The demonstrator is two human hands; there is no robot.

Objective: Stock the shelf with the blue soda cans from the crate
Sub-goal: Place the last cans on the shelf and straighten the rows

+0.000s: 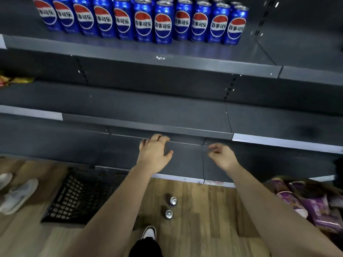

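Currently both hands are empty: the left hand [154,153] hangs with fingers spread and relaxed, the right hand [221,156] with fingers loosely curled round nothing, both in front of the lower shelves [148,108] near the middle of view. A row of blue cans [143,21] already stands upright on the top shelf [185,52] at twelve o'clock. Two cans [173,201] stand tops up on the wooden floor [204,210] at six o'clock, and the black crate [74,193] sits at eight o'clock. Its inside is dark and blurred, so it seems empty, but I cannot be sure. Full cans would likely be fairly heavy, stiff-walled and smooth, perhaps slippery. Wrapping the fingers round the mid-body, not the rim, looks the safest hold.
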